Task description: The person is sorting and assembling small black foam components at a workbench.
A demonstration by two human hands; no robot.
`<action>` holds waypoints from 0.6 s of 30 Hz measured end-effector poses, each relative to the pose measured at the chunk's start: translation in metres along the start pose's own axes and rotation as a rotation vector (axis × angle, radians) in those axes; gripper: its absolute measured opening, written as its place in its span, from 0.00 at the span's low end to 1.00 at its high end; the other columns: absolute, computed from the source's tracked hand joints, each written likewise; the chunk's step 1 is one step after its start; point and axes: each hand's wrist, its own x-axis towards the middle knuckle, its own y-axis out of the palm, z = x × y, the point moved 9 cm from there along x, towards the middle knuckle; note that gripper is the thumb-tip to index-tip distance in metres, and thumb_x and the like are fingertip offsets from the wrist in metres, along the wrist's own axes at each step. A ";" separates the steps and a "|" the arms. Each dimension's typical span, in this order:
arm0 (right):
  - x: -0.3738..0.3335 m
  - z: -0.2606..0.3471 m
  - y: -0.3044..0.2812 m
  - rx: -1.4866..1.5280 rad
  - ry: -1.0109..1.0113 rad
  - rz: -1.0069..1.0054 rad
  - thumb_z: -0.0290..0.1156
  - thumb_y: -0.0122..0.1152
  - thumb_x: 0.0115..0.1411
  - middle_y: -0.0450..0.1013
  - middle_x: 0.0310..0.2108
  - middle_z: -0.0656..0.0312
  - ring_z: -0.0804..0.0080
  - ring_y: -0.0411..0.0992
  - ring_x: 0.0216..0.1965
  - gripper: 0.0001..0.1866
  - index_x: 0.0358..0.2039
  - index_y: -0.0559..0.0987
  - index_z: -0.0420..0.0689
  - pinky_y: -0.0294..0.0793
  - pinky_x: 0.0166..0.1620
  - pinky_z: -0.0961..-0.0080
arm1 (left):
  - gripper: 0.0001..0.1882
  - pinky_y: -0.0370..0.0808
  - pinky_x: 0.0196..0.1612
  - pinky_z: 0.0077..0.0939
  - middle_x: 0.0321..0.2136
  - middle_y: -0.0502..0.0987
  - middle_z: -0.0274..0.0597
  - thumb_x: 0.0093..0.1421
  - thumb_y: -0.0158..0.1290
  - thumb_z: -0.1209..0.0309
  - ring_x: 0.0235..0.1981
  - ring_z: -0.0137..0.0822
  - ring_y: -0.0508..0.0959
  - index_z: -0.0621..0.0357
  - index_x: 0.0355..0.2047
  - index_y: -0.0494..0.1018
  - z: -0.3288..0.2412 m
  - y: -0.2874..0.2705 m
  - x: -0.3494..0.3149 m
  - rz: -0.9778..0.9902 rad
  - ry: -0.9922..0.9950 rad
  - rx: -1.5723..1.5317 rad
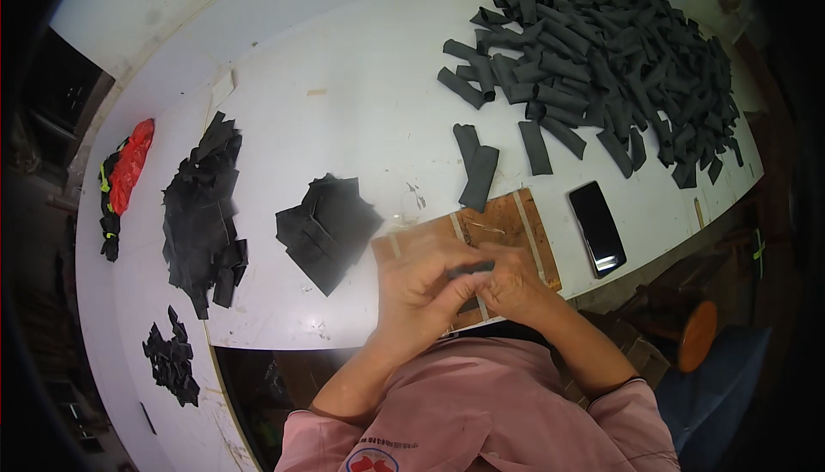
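Observation:
Close together over a brown board (528,231) with pale strips, both my hands are closed on a small dark grey piece (470,270). My left hand (419,279) grips it from the left, its fingers slightly blurred. From the other side my right hand (518,285) holds it, and most of the piece is hidden by fingers. Just beyond the board lie two dark grey tubes, the nearer tube (480,178) overlapping the other. A stack of flat black pieces (331,227) rests on the white table (369,128), left of my hands.
A large heap of dark grey tubes (593,68) covers the far right. The phone (596,229) lies right of the board. Farther left are a pile of black pieces (202,214), a smaller black pile (170,359) and a red bag (131,165). An orange round stool seat (697,336) stands below the table edge.

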 end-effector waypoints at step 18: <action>0.021 0.027 -0.018 -0.172 -0.030 0.152 0.37 0.64 0.37 0.66 0.20 0.62 0.66 0.67 0.26 0.13 0.17 0.71 0.43 0.66 0.25 0.69 | 0.07 0.67 0.39 0.27 0.32 0.73 0.46 0.49 0.54 0.78 0.34 0.36 0.71 0.65 0.29 0.71 -0.015 -0.027 -0.010 -0.176 0.249 -0.195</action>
